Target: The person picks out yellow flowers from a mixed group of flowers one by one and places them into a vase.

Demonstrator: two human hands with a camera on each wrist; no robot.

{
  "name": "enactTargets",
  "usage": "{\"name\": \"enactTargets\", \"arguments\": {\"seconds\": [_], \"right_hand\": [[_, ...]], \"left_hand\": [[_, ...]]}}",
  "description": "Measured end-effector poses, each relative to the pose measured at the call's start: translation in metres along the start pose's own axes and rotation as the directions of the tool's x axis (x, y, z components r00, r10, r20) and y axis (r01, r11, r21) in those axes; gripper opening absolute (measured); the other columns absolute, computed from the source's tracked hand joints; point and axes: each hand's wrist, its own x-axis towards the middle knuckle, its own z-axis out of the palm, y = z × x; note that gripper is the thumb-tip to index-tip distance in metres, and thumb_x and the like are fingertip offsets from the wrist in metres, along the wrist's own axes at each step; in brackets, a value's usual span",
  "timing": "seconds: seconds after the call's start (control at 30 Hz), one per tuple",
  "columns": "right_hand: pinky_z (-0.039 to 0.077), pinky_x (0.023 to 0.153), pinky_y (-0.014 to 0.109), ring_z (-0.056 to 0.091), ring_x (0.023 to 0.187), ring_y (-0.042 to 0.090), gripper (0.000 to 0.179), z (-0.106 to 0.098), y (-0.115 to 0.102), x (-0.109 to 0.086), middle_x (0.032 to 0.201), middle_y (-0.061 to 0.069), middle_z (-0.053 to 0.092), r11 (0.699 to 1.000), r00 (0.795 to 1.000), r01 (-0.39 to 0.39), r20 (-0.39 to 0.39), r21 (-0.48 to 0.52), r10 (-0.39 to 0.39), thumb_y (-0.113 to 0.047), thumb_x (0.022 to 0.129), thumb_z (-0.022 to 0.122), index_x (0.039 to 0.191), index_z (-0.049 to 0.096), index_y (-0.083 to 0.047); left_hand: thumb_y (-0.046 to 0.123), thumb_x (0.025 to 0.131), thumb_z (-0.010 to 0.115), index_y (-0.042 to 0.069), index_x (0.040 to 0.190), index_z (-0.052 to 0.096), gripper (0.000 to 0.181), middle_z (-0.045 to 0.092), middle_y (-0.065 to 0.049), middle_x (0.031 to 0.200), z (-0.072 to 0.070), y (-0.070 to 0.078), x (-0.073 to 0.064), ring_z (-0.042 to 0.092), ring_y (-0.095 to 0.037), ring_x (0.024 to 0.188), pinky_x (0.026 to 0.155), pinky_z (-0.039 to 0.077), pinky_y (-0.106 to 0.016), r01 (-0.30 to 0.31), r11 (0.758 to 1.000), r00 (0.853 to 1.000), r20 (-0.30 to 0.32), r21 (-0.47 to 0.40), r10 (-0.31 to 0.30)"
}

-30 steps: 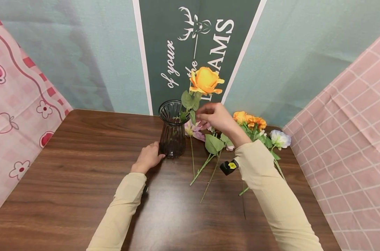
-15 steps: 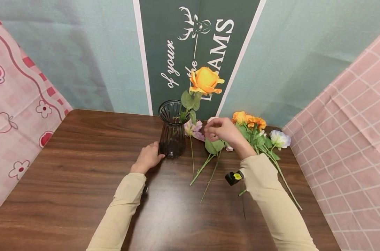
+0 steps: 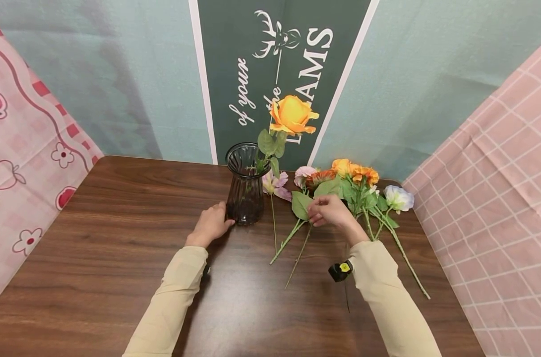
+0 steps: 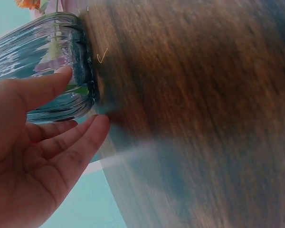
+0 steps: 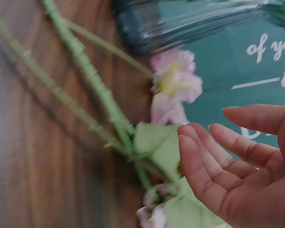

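Observation:
A dark, see-through ribbed glass vase (image 3: 247, 201) stands upright at the back middle of the table. My left hand (image 3: 210, 223) holds it low at its left side, the thumb (image 4: 42, 86) on one face and the fingers beyond. One yellow-orange rose (image 3: 293, 115) leans right over the rim, its stem inside. My right hand (image 3: 330, 210) is over the loose flowers, fingers loosely bent beside a green leaf (image 3: 301, 204). In the right wrist view, nothing shows between thumb and fingers. Two bare green stems (image 5: 88, 76) cross just beyond the fingertips.
A pale purple flower (image 3: 276, 186) lies right of the vase. Orange flowers (image 3: 364, 174), a pink flower (image 3: 305, 174) and a pale blue-white flower (image 3: 398, 198) lie at the back right. Fabric hangings enclose the wooden table (image 3: 132, 238) behind and at both sides.
My right hand has left the rose and moved right and down toward the flowers on the table. The rose stays leaning in the vase; my left hand has not moved.

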Motion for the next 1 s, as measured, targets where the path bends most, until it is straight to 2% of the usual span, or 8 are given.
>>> {"name": "enactTargets", "arguments": {"seconds": [0.2,0.53,0.8,1.0], "right_hand": [[0.054,0.058,0.032,0.061,0.06,0.018,0.025,-0.001,0.025,0.0,0.079,0.021,0.062,0.997,0.997,-0.073,-0.02,0.033,0.073,0.002,0.089,0.047,0.104,0.049,0.021],[0.054,0.056,0.033,0.059,0.056,0.019,0.013,0.002,0.047,0.004,0.073,0.016,0.059,0.976,0.978,-0.188,-0.064,0.113,0.196,0.006,0.088,0.046,0.097,0.05,0.014],[0.055,0.059,0.034,0.061,0.057,0.019,0.019,0.007,0.057,0.006,0.07,0.015,0.06,0.973,0.984,-0.174,-0.014,0.149,0.178,0.006,0.087,0.046,0.1,0.05,0.019],[0.054,0.057,0.03,0.062,0.057,0.017,0.021,0.007,0.061,0.009,0.07,0.012,0.062,0.972,0.986,-0.167,0.003,0.167,0.169,0.005,0.088,0.048,0.102,0.05,0.021]], "left_hand": [[0.025,0.088,0.062,-0.014,0.126,0.041,0.059,0.052,-0.03,0.118,0.002,-0.001,0.0,0.052,-0.041,0.106,0.088,0.042,-0.049,-0.002,1.0,1.0,0.002,0.004,0.002],[0.025,0.087,0.063,-0.013,0.123,0.044,0.055,0.054,-0.029,0.113,0.0,0.0,-0.001,0.053,-0.041,0.103,0.087,0.043,-0.049,0.009,1.0,1.0,0.006,0.01,-0.01],[0.024,0.087,0.063,-0.013,0.124,0.043,0.056,0.054,-0.029,0.115,-0.001,0.0,-0.002,0.053,-0.04,0.104,0.087,0.043,-0.049,0.016,1.0,1.0,0.003,0.003,-0.016],[0.025,0.087,0.063,-0.012,0.121,0.045,0.053,0.055,-0.028,0.111,-0.001,0.001,-0.001,0.054,-0.04,0.102,0.086,0.043,-0.049,0.011,1.0,1.0,-0.006,0.004,-0.011]]}}
